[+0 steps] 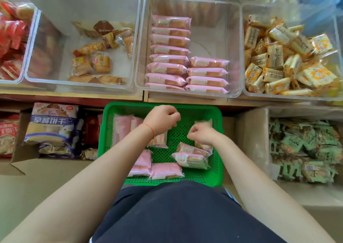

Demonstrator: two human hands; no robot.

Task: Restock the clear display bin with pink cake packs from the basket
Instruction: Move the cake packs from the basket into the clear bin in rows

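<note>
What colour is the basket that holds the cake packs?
The basket is bright green, with a mesh of small holes. The head view shows it clearly.

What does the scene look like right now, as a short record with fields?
bin: clear plastic display bin holding two rows of pink cake packs, the right row shorter
basket: green plastic mesh basket with loose pink packs still inside
left hand: over the basket, fingers curled; grip unclear
right hand: low in the basket, fingers curled among the packs; grip unclear
</note>
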